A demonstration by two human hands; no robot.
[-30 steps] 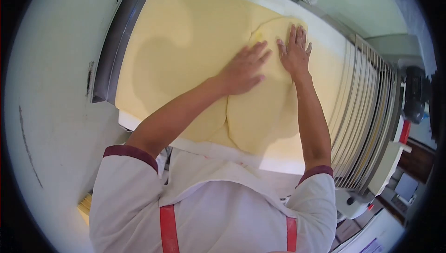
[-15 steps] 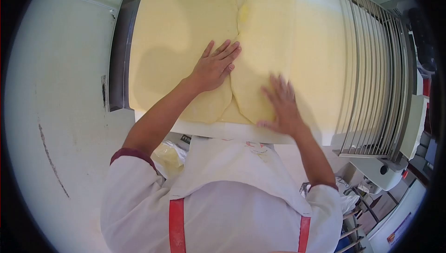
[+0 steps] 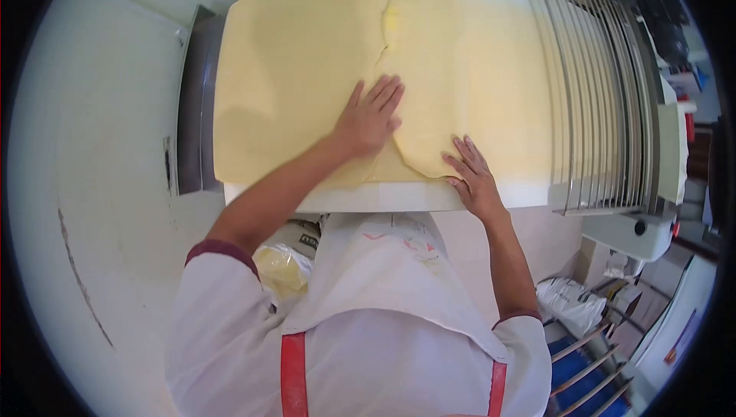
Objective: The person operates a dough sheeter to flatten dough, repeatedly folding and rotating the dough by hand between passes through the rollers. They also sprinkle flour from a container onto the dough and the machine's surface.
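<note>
A wide sheet of pale yellow dough (image 3: 299,41) lies on a white belt (image 3: 345,198). Its right part is doubled over into a flap (image 3: 422,72), whose left edge makes an uneven seam running from far to near. My left hand (image 3: 369,119) lies flat across that seam, fingers stretched and pointing away from me. Resting at the flap's near right corner is my right hand (image 3: 475,179), its fingers spread over the dough and its thumb by the near edge. Neither hand grasps anything. A small brighter yellow patch shows on the flap near its far left edge.
A metal rod guard (image 3: 602,103) stands over the belt's right end. On the left, a metal end plate (image 3: 198,103) borders the belt beside a white wall. Plastic bags (image 3: 284,267) sit below the near edge, and a rack (image 3: 594,371) is at lower right.
The camera view has shifted a little. My right hand, blurred by motion before, now rests at the flap's near right corner. My left hand stays on the seam.
</note>
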